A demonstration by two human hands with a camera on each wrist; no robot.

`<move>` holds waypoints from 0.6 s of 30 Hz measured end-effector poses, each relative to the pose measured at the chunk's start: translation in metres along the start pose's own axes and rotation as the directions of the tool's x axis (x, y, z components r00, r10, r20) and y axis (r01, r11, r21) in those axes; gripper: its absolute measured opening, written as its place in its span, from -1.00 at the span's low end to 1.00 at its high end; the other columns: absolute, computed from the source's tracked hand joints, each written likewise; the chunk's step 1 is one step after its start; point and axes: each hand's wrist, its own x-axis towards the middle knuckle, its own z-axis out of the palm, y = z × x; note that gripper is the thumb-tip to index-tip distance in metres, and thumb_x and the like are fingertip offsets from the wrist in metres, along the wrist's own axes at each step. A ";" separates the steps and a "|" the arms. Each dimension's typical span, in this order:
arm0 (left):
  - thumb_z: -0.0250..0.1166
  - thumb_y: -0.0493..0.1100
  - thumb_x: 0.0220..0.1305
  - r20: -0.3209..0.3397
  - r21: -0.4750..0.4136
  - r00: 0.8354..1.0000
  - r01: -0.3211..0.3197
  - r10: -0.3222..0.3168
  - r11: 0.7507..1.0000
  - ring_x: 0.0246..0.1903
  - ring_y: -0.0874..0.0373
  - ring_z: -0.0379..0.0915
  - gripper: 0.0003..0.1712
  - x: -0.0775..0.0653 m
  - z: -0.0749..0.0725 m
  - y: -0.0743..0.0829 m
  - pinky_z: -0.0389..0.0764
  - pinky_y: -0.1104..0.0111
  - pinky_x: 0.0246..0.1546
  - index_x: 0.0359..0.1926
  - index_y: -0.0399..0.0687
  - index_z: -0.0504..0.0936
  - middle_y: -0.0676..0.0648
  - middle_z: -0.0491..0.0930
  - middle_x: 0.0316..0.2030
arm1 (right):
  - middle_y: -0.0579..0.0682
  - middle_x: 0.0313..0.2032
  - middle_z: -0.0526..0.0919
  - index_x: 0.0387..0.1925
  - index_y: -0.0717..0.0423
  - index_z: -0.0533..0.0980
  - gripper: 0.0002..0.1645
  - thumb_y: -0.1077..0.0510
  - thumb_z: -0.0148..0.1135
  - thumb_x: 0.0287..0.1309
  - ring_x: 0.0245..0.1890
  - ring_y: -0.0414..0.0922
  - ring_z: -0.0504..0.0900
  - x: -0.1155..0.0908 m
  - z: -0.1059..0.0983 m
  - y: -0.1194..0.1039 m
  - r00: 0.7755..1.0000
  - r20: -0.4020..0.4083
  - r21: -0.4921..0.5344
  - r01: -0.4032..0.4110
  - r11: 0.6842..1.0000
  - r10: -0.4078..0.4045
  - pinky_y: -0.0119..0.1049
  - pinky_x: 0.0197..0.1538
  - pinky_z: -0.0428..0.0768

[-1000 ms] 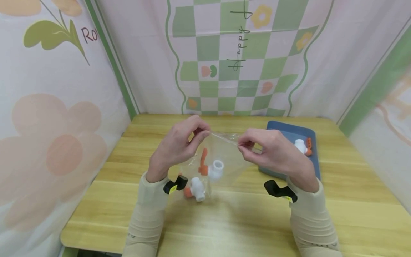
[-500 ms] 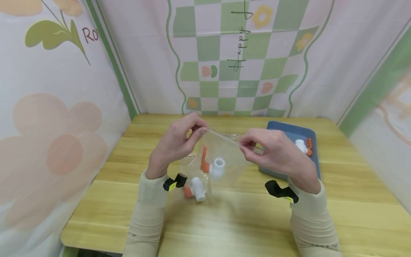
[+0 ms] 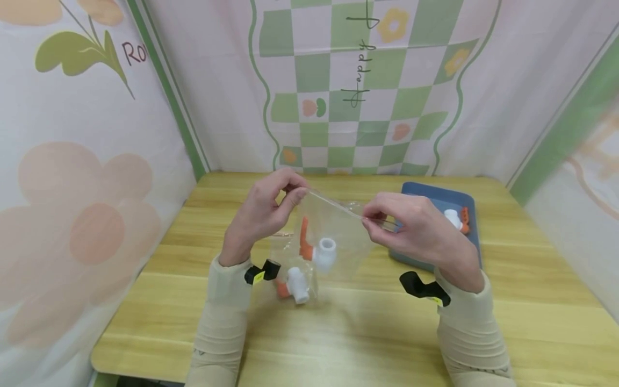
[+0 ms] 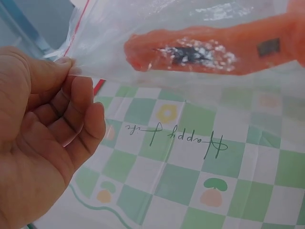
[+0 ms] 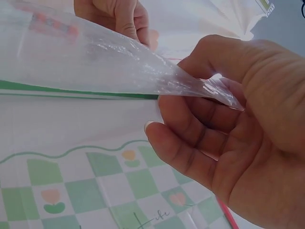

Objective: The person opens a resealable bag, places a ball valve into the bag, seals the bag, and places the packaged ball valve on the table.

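Observation:
A clear plastic zip bag [image 3: 350,236] hangs between both hands. Its left top corner is pinched by the left hand [image 3: 263,209] between thumb and index finger. Lower, at the other corner, the right hand [image 3: 418,226] pinches the bunched top edge. Inside the bag is a white ball valve [image 3: 325,257] with an orange handle [image 3: 304,236], which also shows large through the film in the left wrist view. Below it, another white and orange valve [image 3: 297,285] lies in clear plastic near the table; its handle is mostly hidden.
A blue tray [image 3: 437,189] sits at the right rear of the wooden table [image 3: 367,344], partly behind the right hand. One more white and orange valve [image 3: 453,219] lies in it. Patterned curtains [image 3: 222,107] surround the table's back and sides.
The left hand has shifted slightly up and left, and the right hand slightly right. More of the bag's top edge shows, stretched between them. Both grips remain.

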 end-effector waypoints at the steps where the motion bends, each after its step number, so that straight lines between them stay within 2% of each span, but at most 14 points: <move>1: 0.18 -0.39 0.22 0.000 0.002 1.000 0.003 -0.003 1.000 -0.50 0.24 0.30 -0.97 0.000 0.000 0.000 0.32 0.46 -0.51 -0.31 -0.24 0.51 -0.02 0.43 -0.51 | -0.21 -0.48 0.55 -0.42 0.05 0.54 -0.88 0.29 0.13 -0.02 -0.46 -0.35 0.47 0.000 0.000 0.000 1.000 0.000 -0.002 -0.001 1.000 0.001 -0.55 -0.37 0.45; 10: 0.19 -0.42 0.20 -0.010 0.007 1.000 0.016 -0.016 1.000 -0.52 0.24 0.29 -0.94 -0.001 -0.004 -0.002 0.31 0.46 -0.49 -0.31 -0.25 0.50 -0.02 0.42 -0.52 | -0.19 -0.47 0.56 -0.41 0.08 0.55 -0.90 0.22 0.10 0.05 -0.45 -0.33 0.49 0.000 0.000 0.000 1.000 -0.007 -0.005 -0.010 1.000 0.009 -0.58 -0.33 0.45; 18: 0.17 -0.43 0.20 -0.016 -0.007 0.999 0.028 -0.028 1.000 -0.49 0.23 0.28 -0.94 -0.002 -0.011 -0.001 0.33 0.45 -0.45 -0.31 -0.26 0.48 -0.02 0.39 -0.50 | -0.21 -0.48 0.55 -0.42 0.06 0.54 -0.91 0.25 0.12 0.01 -0.45 -0.34 0.47 0.000 -0.001 -0.002 1.000 -0.020 -0.011 -0.009 1.000 0.009 -0.58 -0.34 0.43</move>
